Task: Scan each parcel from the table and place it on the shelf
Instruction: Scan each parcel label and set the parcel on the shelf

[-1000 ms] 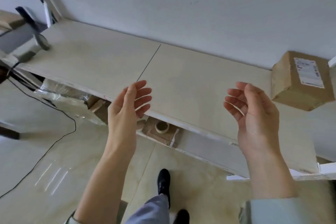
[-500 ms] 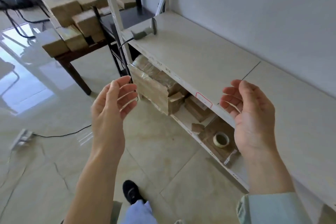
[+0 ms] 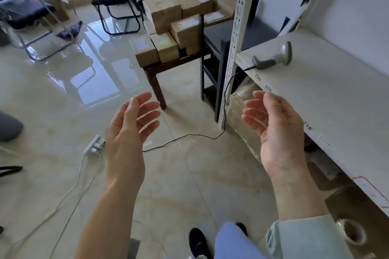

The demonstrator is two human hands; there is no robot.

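Several brown cardboard parcels (image 3: 164, 11) with white labels are stacked on a dark wooden table (image 3: 168, 65) ahead at the centre. A grey barcode scanner (image 3: 273, 58) lies on the white shelf (image 3: 328, 99) at the right, its black cord hanging to the floor. My left hand (image 3: 130, 128) and my right hand (image 3: 275, 126) are raised in front of me, palms facing each other, fingers relaxed, holding nothing. Both hands are well short of the table and the scanner.
A white shelf upright (image 3: 237, 33) stands beside a dark stool (image 3: 212, 59). The scanner cord (image 3: 189, 136) and a power strip (image 3: 93, 145) lie on the glossy tiled floor. Black chairs (image 3: 117, 0) stand at the back left. Wrapped goods and a tape roll (image 3: 351, 231) sit under the shelf.
My view has swung left from the shelf top toward the table with parcels. The parcel on the shelf has left the view. Both hands stay raised and hold nothing.
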